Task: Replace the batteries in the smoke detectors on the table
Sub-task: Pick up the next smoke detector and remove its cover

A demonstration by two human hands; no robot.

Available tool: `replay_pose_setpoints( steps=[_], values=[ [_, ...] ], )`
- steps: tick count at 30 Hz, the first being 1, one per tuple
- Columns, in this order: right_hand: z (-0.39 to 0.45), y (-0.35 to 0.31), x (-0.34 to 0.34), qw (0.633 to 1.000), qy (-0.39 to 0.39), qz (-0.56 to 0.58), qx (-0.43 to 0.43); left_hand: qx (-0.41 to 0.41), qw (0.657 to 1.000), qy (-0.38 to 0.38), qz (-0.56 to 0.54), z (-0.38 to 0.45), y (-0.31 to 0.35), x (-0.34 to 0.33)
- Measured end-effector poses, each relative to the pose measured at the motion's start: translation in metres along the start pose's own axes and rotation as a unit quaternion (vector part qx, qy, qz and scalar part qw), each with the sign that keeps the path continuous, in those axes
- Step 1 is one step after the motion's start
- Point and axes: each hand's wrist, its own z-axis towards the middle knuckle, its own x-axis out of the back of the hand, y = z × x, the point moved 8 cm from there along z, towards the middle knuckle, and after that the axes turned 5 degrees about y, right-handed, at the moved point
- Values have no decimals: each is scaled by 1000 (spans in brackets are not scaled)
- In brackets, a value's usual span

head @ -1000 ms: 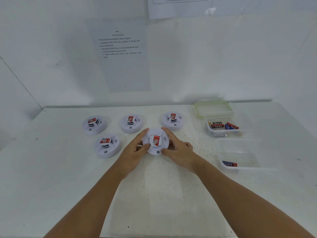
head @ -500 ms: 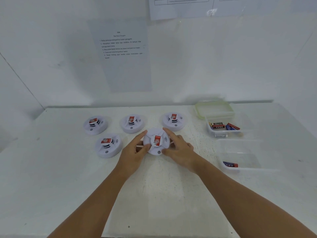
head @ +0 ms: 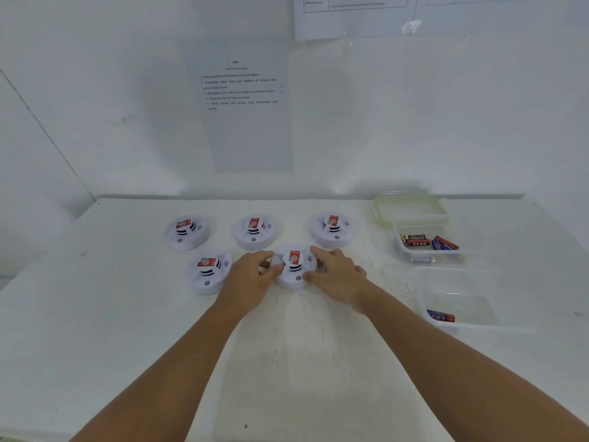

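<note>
Head view, white painted table. Both bare forearms reach in from the near edge and converge on one round white plastic smoke detector with a red label on its raised centre, which sits on the table in the near row, right of centre.

Left hand: fingers curled round the detector's left rim, thumb on the near-left side, fingertips on the far-left edge. Right hand: fingers curled over the right rim, index finger reaching along the far-right edge, thumb pressed against the near-right side. The detector is gripped between both hands; whether it is lifted clear of the surface, cannot tell.

Just left of the left hand: a second white round detector with red label, upright, apart from the hand.

Near right: a clear rectangular plastic container holding one blue-and-red battery lying flat.

Far row, left to right: three more white round red-labelled detectors, each apart from its neighbours. Farther right: another clear plastic tub with several batteries, black, red and blue, lying loose inside. Behind it, touching or just beside, a clear lid with green rim flat on the table.

On the back wall: a printed instruction sheet; text too small to read reliably.
</note>
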Motion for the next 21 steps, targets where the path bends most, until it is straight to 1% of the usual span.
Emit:
replay_pose_setpoints(
  steps=[2,4,5,6,8,10,13,15,16,18,20,21],
  values=[
    [-2,-5,4,999,35,1,3,-1,1000,23,12,-4,-4,10],
    [-6,-16,12,994,110,14,24,-24,997,61,34,-8,-8,31],
    [-8,-26,14,989,137,31,43,-42,994,78,62,-9,-11,43],
    [-10,-37,13,985,147,55,66,-56,989,85,103,-9,-15,55],
    [-14,-64,5,979,127,104,118,-45,979,55,189,-5,-30,72],
    [-15,-90,-8,977,77,144,138,-6,970,-14,242,2,-47,81],
    [-9,-110,-34,978,-21,189,85,25,941,-140,308,12,-70,79],
    [-4,-118,-50,977,-59,196,54,30,928,-196,316,17,-75,76],
    [-1,-121,-55,977,-67,198,45,30,926,-210,311,19,-73,75],
    [4,-123,-63,975,-73,210,24,24,931,-214,294,22,-69,77],
    [9,-125,-67,970,-67,233,8,21,948,-193,251,23,-64,83],
    [12,-125,-68,965,-62,255,0,17,963,-170,209,23,-60,88]
  ],
)
